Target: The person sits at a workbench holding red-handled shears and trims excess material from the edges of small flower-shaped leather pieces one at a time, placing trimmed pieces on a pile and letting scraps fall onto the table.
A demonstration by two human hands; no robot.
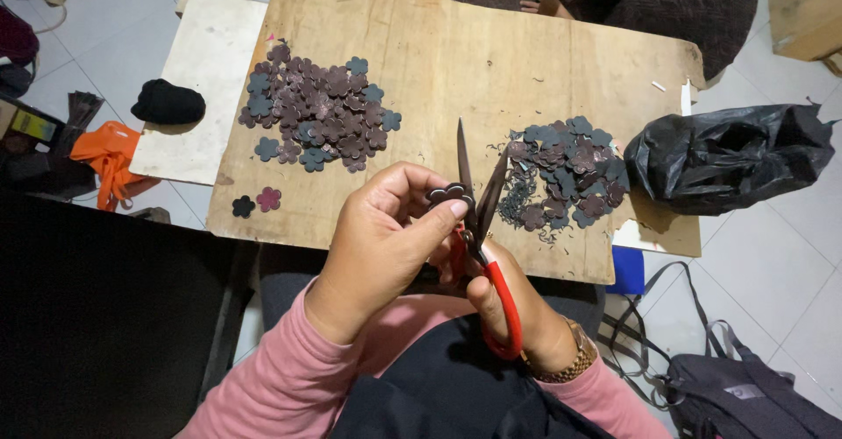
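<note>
On the left of the plywood bench (pixel 544 62) sits a big pile of flat dark flower cutouts (pixel 317 114). My left hand (pixel 381 246) pinches one small scalloped flower piece (pixel 449 194) between thumb and fingers, right at the open blades of the red-handled scissors (pixel 481 228) gripped in my right hand (pixel 517 312). A smaller pile (pixel 568 171) with scraps lies further right.

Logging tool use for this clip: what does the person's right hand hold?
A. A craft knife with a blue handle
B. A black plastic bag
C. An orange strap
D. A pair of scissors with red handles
D: the right hand grips the red-handled scissors, blades open and pointing up beside the dark flower-shaped piece pinched in the left hand.
</note>
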